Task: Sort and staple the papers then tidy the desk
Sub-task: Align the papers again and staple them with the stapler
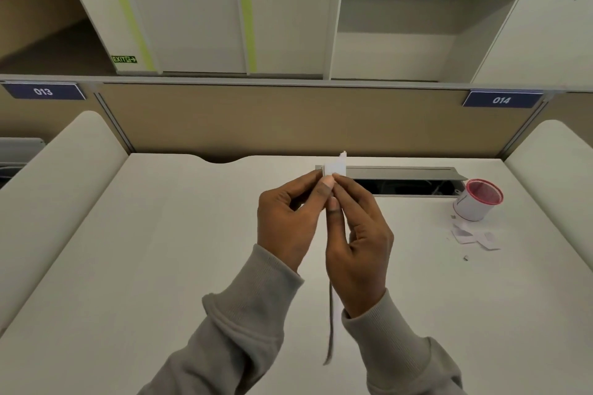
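Note:
Both my hands hold a thin stack of white papers (336,167) edge-on above the middle of the white desk (160,266). My left hand (288,218) pinches the stack near its top with thumb and fingers. My right hand (356,244) grips it from the right side, thumb pressed against it. The stack's lower edge (330,330) hangs down between my wrists. Only a small torn-looking corner shows above my fingertips. No stapler is in view.
A white cup with a red rim (478,200) stands at the right of the desk, with several small paper scraps (475,236) in front of it. An open cable tray (407,181) runs along the back. Padded dividers (57,176) flank the desk.

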`<state>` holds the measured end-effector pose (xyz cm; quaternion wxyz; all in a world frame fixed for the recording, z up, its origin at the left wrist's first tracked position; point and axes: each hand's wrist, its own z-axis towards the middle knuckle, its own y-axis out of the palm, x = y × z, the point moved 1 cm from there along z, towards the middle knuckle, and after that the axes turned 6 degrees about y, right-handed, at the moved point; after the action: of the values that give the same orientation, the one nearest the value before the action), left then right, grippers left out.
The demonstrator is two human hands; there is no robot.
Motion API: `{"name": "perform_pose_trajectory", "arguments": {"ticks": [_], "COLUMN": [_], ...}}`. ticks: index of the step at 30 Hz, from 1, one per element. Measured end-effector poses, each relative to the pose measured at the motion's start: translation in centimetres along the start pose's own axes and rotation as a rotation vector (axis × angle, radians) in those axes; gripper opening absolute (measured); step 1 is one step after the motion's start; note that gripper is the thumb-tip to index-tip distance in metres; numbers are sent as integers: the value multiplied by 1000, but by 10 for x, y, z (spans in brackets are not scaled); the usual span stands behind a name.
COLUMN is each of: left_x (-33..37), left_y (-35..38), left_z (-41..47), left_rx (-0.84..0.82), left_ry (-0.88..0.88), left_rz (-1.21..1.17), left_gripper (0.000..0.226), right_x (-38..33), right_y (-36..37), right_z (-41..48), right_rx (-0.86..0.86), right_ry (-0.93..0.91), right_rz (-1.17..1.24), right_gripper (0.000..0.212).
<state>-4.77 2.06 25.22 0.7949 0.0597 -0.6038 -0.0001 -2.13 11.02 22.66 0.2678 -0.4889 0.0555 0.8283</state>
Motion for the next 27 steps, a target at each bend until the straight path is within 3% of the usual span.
{"name": "perform_pose_trajectory", "arguments": {"ticks": [7, 11, 15, 27], "left_x": [-1, 1, 2, -3], "left_y": [-14, -20, -23, -34], "left_z": [12, 15, 20, 29], "left_rx": [-42, -95, -81, -137], "left_ry": [42, 103, 150, 99], "left_rz": [-13, -8, 41, 33], "left_gripper": [18, 23, 17, 18], "right_x": [2, 2, 4, -6], "right_y": [-15, -28, -36, -34], "right_z": [26, 57, 76, 81], "right_rx": [-44, -123, -267, -402], "right_ry": [-236, -255, -206, -114], "right_rz": [-252, -452, -304, -121], "right_gripper": [32, 34, 9, 8]}}
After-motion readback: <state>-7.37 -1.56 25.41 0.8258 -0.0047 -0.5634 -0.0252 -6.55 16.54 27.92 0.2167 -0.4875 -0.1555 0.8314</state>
